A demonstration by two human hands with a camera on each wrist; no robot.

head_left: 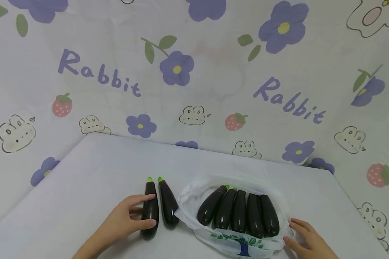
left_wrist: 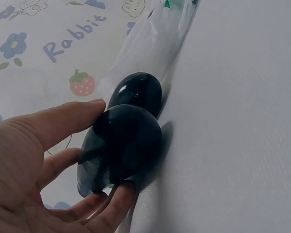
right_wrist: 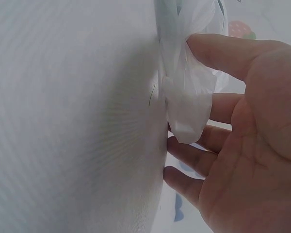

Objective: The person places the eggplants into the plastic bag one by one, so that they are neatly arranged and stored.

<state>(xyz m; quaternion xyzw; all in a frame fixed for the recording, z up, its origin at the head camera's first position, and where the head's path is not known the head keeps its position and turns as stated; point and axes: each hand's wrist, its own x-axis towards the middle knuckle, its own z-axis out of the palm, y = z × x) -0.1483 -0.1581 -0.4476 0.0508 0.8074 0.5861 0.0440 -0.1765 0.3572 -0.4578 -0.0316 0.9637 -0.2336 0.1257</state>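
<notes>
My left hand is around a dark, glossy eggplant with a bright green stem tip, its thumb and fingers on either side. In the left wrist view the fingertips lie against the rounded body. A second eggplant lies just to the right, beside a white plastic bag. Several more eggplants lie side by side inside the open-mouthed bag. At the bag's right side, my right hand touches the plastic with its fingers extended; the right wrist view shows a loose bag corner between thumb and fingers.
Everything lies on a white tabletop. Behind it hangs a white cloth printed with flowers, rabbits and strawberries. The bag carries a green and blue tree print on its near side.
</notes>
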